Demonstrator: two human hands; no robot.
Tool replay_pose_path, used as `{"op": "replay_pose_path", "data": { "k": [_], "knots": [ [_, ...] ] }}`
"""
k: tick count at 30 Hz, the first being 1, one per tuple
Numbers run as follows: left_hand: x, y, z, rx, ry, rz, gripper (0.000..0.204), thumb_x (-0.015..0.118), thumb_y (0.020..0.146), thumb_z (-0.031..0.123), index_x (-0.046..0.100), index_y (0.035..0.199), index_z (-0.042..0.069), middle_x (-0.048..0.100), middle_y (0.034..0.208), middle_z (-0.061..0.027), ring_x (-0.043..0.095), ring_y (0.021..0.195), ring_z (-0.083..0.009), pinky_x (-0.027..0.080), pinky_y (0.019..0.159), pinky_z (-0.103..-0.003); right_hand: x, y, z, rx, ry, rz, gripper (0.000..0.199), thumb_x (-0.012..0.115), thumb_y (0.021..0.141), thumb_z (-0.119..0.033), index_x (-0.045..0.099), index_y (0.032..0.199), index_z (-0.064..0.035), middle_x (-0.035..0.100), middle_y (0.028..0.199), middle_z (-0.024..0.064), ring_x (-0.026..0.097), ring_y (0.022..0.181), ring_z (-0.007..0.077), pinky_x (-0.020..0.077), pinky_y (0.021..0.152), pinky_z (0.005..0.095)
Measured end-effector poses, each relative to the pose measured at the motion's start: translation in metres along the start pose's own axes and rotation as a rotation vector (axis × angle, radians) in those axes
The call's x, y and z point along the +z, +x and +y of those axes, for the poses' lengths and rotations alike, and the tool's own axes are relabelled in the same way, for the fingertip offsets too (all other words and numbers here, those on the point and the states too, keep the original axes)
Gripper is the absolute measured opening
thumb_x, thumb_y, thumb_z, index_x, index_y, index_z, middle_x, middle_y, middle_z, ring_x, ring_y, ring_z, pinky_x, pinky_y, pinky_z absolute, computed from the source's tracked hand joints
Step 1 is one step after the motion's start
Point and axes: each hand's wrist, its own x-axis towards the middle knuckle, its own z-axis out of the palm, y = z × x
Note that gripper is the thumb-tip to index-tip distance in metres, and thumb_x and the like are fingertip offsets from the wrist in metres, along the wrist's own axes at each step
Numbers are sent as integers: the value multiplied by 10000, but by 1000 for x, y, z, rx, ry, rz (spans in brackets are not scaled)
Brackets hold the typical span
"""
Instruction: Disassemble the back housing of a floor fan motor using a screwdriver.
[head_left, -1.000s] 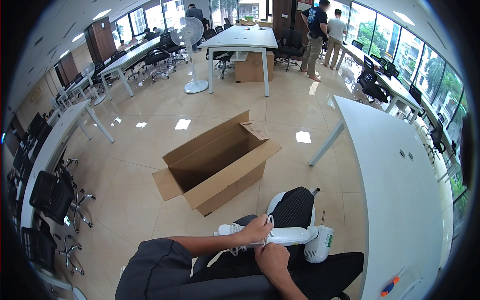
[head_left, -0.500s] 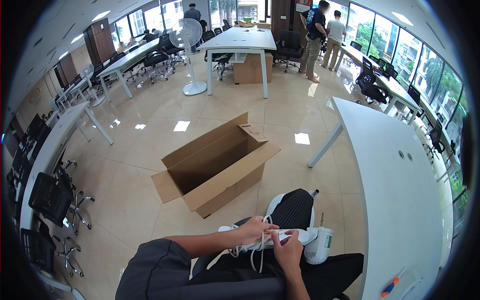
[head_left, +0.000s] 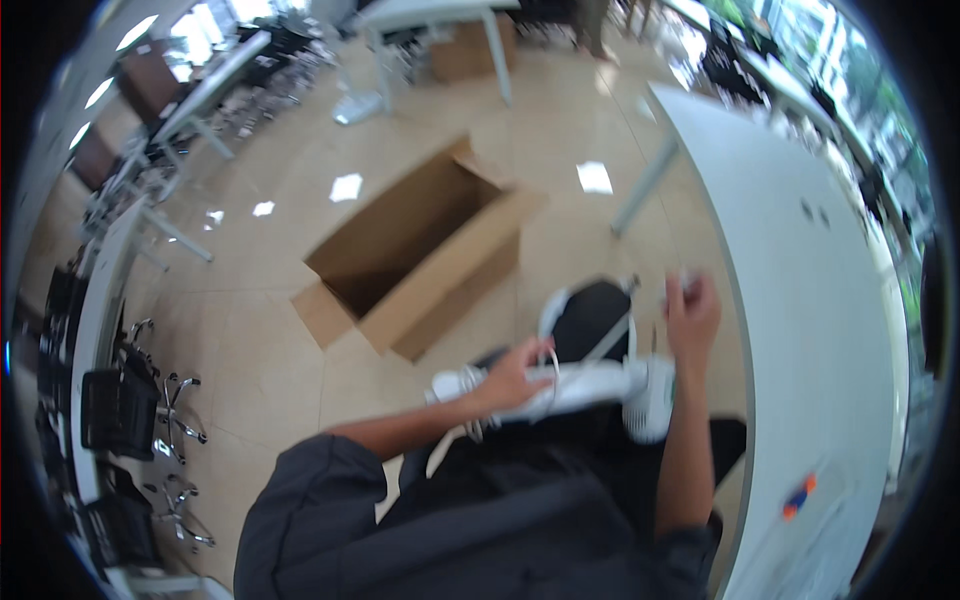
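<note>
I sit with a long white plastic appliance body (head_left: 575, 385) lying across my lap; it serves as the reference for all positions below.

Left hand (head_left: 515, 375): closed around the middle of the white body, fingers wrapped over its top side. A loop of white cord (head_left: 548, 325) rises from the body just beyond this hand and arcs over my dark trouser leg.

Right hand (head_left: 690, 310): raised above the right end of the body, well clear of it, fingers pinched together on a small white piece. The picture is blurred here, so I cannot tell what the piece is; a thin white line runs from near it down toward the body.

Right end of the body: a wider, rounded white section resting against my right forearm.

Beyond the body, on the tan tiled floor (head_left: 250, 340): an open brown cardboard box (head_left: 420, 250), long and rectangular, flaps spread, lying at an angle, apart from my knees.

To the right of the body: a white curved-edge table (head_left: 810, 300), its edge just beside my right arm. A small orange and blue object (head_left: 798, 495) lies on it.

Far left of the body: black office chairs (head_left: 120, 410) along a white desk.
</note>
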Motion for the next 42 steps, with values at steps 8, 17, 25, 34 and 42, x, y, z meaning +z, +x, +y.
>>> {"op": "replay_pose_path", "data": {
  "k": [8,17,25,34,42],
  "knots": [
    [-3,0,53,-35,345,-245,898,895,737,258,444,1493,83,528,1459,-238,523,1362,-376,407,1134,-434,37,98,15,59,-200,-180,401,791,865,-371,692,957,7,717,782,138,700,709,273,531,677,400],
    [5,-5,64,-190,510,-259,932,929,708,280,398,1444,68,564,1352,-262,554,1273,-426,439,1086,-478,107,129,26,159,-206,-329,418,795,827,-396,705,947,-5,748,882,167,728,861,319,556,816,415],
    [6,-2,51,-163,792,-271,958,940,689,339,406,1382,-51,577,1242,-284,572,1170,-443,423,1023,-490,175,141,3,-143,-230,-324,363,764,867,-332,697,1012,-7,740,961,201,711,944,370,554,869,453],
    [11,-5,51,-85,886,-308,1134,936,675,256,264,1515,-103,536,1300,-301,543,1146,-428,419,1022,-498,266,87,98,-95,-372,-500,293,736,872,-233,682,1030,8,711,1031,252,686,1041,418,563,913,489],
    [15,-6,50,-57,836,-287,1187,905,699,192,150,1547,-154,521,1291,-287,502,1191,-422,368,1065,-486,312,-15,152,136,-320,-691,261,740,861,-204,687,1000,11,708,1002,272,690,1009,443,563,897,505]
  ]
}}
